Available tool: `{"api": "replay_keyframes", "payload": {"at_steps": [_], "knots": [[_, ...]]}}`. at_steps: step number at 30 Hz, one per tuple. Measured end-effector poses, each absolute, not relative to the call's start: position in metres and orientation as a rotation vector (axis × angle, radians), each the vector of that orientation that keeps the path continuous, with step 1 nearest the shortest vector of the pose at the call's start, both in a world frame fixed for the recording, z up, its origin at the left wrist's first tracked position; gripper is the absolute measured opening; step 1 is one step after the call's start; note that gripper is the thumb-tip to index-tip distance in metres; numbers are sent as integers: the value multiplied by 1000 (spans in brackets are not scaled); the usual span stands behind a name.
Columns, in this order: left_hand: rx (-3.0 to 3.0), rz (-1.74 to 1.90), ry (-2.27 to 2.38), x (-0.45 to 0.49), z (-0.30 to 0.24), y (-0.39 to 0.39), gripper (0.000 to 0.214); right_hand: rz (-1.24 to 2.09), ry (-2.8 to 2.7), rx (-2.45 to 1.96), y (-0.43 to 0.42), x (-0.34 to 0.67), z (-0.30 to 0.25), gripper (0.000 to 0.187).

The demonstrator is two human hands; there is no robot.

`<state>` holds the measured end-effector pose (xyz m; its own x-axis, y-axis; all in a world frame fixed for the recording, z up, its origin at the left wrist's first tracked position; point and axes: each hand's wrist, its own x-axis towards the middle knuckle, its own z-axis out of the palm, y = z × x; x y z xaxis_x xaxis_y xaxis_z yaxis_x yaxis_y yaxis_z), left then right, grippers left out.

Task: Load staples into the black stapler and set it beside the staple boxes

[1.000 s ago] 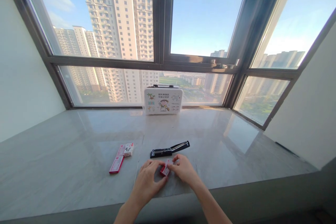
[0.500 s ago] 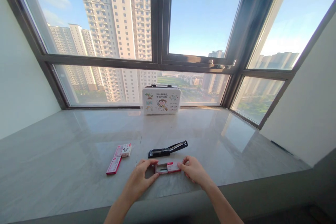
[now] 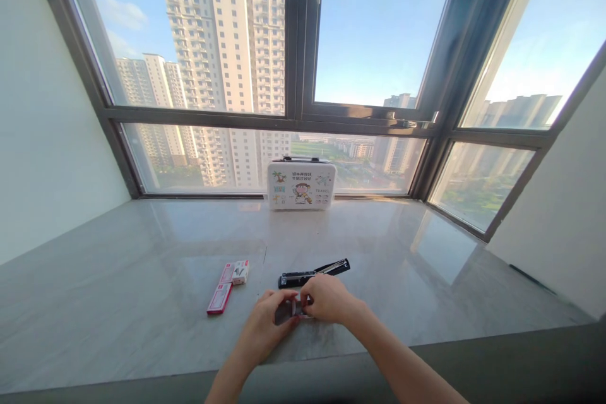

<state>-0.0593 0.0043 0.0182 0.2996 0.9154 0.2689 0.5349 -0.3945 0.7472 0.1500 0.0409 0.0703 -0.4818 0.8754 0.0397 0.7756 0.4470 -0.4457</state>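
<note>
holding box (image 3: 296,308) in left hand (image 3: 264,323) at lower centre of frame, just below stapler (image 3: 297,278); touching box with curled right hand (image 3: 329,298), cannot tell if gripping anything.

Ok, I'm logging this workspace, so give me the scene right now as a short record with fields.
Left hand: holds the left end of a small box
Right hand: fingertips at that box; what they grip is hidden
Stapler: black, opened out, just beyond the hands
Left side: two flat red-and-white boxes, with a small white carton beside the farther one
Back: white carrying case, upright before the window frame
Surface: grey sill
</note>
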Motion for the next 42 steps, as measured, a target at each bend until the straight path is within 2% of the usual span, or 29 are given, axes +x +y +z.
{"api": "replay_keyframes", "payload": {"at_steps": [8,14,18,21,24,29,34,42], "knots": [[2043,953,1278,-61,18,5,45,628,-2156,-1467,13,206,52,19],[2009,891,1437,-57,21,8,35,795,-1975,-1486,2,227,30,51],[2055,867,1419,-38,19,7,24,761,-2061,-1451,4,217,32,42],[2059,869,1399,-32,18,7,23,761,-2122,-1456,6,207,42,43],[2038,913,1481,-41,17,14,32,666,-2166,-1449,7,197,51,46],[2062,974,1659,-59,16,40,49,591,-2260,-1377,11,175,57,22],[2115,903,1672,-59,12,54,31,514,-2256,-1370,37,154,60,17],[2131,868,1693,-61,12,51,25,504,-2286,-1350,82,131,61,18]]}}
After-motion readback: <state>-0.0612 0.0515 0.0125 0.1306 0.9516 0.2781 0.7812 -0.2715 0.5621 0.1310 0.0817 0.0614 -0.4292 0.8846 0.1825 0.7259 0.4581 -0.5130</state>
